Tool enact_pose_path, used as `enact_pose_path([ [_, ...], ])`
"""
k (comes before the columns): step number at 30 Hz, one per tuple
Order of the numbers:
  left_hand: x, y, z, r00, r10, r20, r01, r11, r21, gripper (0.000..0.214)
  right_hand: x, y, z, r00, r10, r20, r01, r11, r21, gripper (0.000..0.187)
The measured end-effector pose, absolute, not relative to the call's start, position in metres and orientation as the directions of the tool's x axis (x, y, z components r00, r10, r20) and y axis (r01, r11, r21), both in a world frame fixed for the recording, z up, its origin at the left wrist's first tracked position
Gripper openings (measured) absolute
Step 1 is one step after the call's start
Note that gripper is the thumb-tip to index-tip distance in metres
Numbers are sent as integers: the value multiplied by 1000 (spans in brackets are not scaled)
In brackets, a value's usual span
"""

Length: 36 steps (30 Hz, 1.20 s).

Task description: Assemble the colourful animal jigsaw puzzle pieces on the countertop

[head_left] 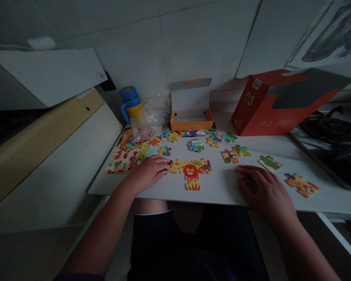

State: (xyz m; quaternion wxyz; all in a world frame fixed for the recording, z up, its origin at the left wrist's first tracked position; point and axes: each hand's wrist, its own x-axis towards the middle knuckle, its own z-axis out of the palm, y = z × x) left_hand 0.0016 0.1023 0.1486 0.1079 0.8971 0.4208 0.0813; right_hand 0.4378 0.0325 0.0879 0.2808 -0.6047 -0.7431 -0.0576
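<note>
On the white table, a partly joined jigsaw with a red-maned lion (190,170) lies in front of me. My left hand (150,171) rests at its left end, palm down, fingers stretched out and fingertips touching the edge piece. To the right, my right hand (265,189) curls over an orange-yellow puzzle piece (243,171), which its fingers partly hide. Near that hand are a green puzzle piece (269,163), an orange piece (302,185) and two pieces (236,153) lying together. Several more loose pieces (195,145) are scattered behind the lion section.
A colourful picture sheet (119,158) lies at the left under a clear plastic bag (155,113). Behind stand a blue-yellow bottle (131,102), an open orange box (192,124) and a large red box (259,113). A black stove (339,148) borders the right; white boxes (49,78) crowd the left.
</note>
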Motion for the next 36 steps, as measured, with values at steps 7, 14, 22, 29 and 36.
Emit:
enact_pose_path([
  [7, 9, 97, 152, 652, 758, 31, 731, -639, 238, 28, 440, 33, 86, -103, 887, 450, 932, 243, -267, 36],
  [14, 3, 95, 150, 636, 772, 14, 730, -607, 312, 32, 437, 32, 90, -85, 889, 449, 925, 238, -296, 35],
  [22, -2, 94, 139, 614, 788, 46, 732, -590, 342, 32, 439, 33, 86, -89, 896, 434, 929, 232, -287, 35],
  [29, 0, 91, 134, 606, 793, 68, 732, -589, 343, 30, 438, 32, 87, -99, 883, 458, 932, 244, -269, 35],
  [36, 3, 89, 133, 602, 796, 56, 740, -583, 334, 30, 440, 34, 87, -99, 887, 450, 928, 246, -280, 35],
])
